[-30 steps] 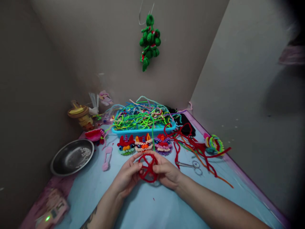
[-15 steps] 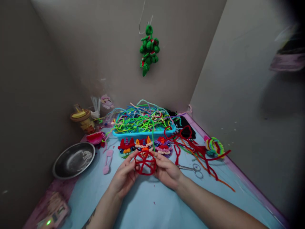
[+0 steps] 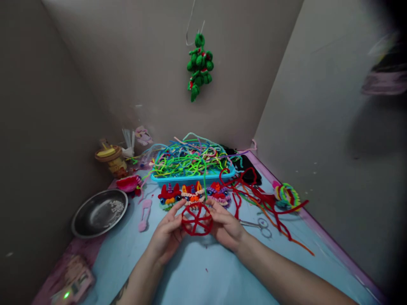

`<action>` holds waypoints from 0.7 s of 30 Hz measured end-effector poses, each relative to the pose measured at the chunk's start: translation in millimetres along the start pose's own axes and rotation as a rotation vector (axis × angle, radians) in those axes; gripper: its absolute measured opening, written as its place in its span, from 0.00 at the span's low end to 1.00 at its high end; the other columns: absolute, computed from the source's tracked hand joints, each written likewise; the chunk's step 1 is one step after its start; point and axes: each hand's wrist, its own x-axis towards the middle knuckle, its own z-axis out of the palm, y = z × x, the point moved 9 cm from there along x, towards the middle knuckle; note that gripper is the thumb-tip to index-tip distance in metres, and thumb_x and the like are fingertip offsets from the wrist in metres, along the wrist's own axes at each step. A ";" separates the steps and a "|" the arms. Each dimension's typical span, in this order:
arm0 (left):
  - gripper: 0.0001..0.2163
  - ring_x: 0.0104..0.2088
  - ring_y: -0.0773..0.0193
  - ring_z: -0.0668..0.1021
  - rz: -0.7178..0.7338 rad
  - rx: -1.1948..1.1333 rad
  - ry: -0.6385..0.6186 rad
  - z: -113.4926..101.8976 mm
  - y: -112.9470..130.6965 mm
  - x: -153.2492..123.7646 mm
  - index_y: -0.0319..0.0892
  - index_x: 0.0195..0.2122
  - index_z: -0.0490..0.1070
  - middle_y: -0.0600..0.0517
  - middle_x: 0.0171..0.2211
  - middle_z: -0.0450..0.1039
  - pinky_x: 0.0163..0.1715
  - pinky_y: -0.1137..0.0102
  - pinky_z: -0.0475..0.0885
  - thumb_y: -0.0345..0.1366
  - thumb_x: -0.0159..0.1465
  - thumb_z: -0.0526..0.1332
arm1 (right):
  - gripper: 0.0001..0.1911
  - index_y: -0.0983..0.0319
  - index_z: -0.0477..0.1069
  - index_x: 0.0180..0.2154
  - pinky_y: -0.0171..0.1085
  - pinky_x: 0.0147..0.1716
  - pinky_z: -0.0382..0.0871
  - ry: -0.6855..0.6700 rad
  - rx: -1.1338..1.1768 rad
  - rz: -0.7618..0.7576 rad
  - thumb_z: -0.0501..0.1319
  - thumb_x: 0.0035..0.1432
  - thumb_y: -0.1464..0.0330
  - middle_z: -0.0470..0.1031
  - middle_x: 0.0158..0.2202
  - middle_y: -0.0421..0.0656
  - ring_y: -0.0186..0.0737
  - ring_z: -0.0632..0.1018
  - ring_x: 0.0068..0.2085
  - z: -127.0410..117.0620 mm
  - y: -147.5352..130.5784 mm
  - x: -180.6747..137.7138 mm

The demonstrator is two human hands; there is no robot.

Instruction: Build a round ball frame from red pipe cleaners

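Observation:
A red pipe-cleaner ring (image 3: 197,219) with spokes crossing at its middle is held up between both hands, its round face turned towards me. My left hand (image 3: 168,235) pinches its left rim, and my right hand (image 3: 227,226) grips the right rim. Just beyond the ring, three small colourful pipe-cleaner faces (image 3: 192,194) stand in a row, their lower parts partly covered by my fingers. Scissors (image 3: 257,225) lie to the right of my right hand, beside a tangle of red pipe cleaners (image 3: 259,195).
A blue tray (image 3: 190,179) heaped with coloured pipe cleaners stands at the back. To the left are a metal bowl (image 3: 92,222) holding small white bits, a pink clip (image 3: 144,216) and a cup (image 3: 111,159). A green pipe-cleaner ornament (image 3: 199,65) hangs on the wall.
The ring has shifted slightly right and down and looks a little wider and rounder, its rim more fully facing me. Both hands keep hold of it.

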 end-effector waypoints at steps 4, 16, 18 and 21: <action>0.24 0.38 0.63 0.79 0.022 0.029 0.080 -5.6 2.0 0.9 0.43 0.55 0.63 0.46 0.41 0.77 0.38 0.69 0.72 0.33 0.57 0.65 | 0.22 0.58 0.66 0.40 0.32 0.32 0.67 0.030 -0.047 -0.040 0.69 0.41 0.74 0.73 0.28 0.35 0.32 0.74 0.28 -6.4 -3.4 1.8; 0.35 0.26 0.69 0.76 0.147 0.273 0.027 2.3 3.4 1.0 0.41 0.56 0.60 0.54 0.25 0.75 0.31 0.75 0.66 0.30 0.47 0.72 | 0.21 0.59 0.67 0.40 0.33 0.31 0.66 0.028 -0.109 -0.036 0.71 0.43 0.70 0.76 0.31 0.38 0.34 0.75 0.30 -4.8 -1.5 0.2; 0.34 0.24 0.70 0.75 0.169 0.255 0.056 0.2 7.7 0.6 0.41 0.54 0.62 0.56 0.24 0.74 0.30 0.76 0.66 0.31 0.47 0.72 | 0.25 0.59 0.67 0.43 0.32 0.31 0.65 -0.016 -0.154 -0.013 0.71 0.42 0.70 0.76 0.34 0.39 0.34 0.76 0.31 1.7 2.2 -1.3; 0.32 0.27 0.68 0.76 0.188 0.233 0.039 4.9 12.7 -1.2 0.42 0.53 0.64 0.55 0.25 0.75 0.32 0.76 0.67 0.33 0.47 0.73 | 0.29 0.60 0.66 0.45 0.31 0.31 0.64 -0.053 -0.231 -0.021 0.72 0.40 0.72 0.77 0.35 0.41 0.34 0.77 0.34 7.7 4.7 -2.1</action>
